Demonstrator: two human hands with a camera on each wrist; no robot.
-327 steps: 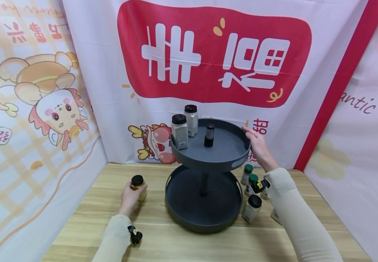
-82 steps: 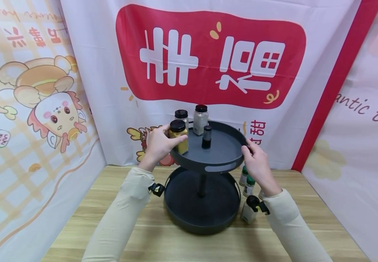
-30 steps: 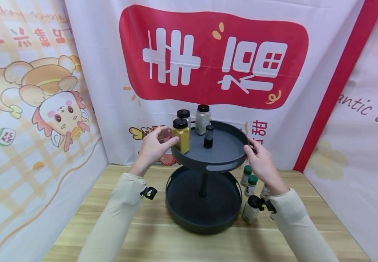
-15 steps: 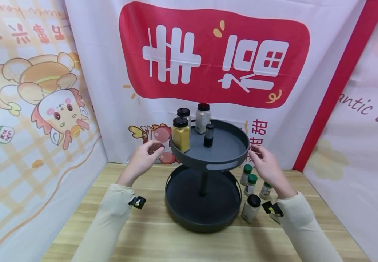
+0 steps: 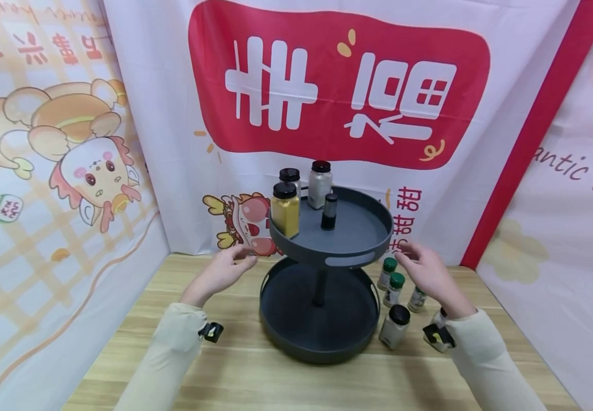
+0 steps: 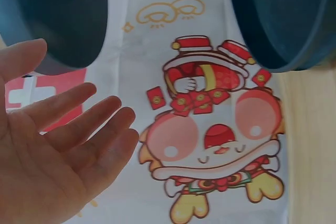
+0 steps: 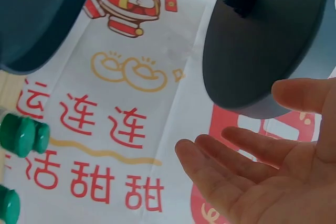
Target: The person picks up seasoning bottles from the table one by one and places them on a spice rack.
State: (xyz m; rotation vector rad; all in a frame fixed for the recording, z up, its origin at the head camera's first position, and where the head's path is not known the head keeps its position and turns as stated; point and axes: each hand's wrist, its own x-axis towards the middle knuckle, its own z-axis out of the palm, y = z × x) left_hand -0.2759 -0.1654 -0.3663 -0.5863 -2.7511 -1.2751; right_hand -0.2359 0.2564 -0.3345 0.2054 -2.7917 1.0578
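A two-tier dark grey turntable organizer (image 5: 363,220) stands mid-table. On its upper tray, at the left edge, a jar of yellow spice (image 5: 285,217) with a black lid is upright. Two black-lidded jars of pale contents, a rear-left jar (image 5: 289,175) and a rear jar (image 5: 319,189), stand close by it. My left hand (image 5: 219,275) hovers left of the upper tray with fingers relaxed, holding nothing; its palm (image 6: 47,166) shows in the left wrist view. To the right of the tray my right hand (image 5: 432,277) is also loose, and bare in the right wrist view.
Right of the organizer, several small green-capped bottles (image 5: 393,291) stand on the wooden table (image 5: 245,377). A black-lidded jar (image 5: 395,328) is in front of them, and another jar (image 5: 437,331) is partly behind my right wrist. A printed cloth (image 5: 162,114) hangs behind.
My left hand picked the yellow spice jar off the table, set it on the upper tray and let go. The upper tray turned slightly. Both hands have drawn away outward and lower.
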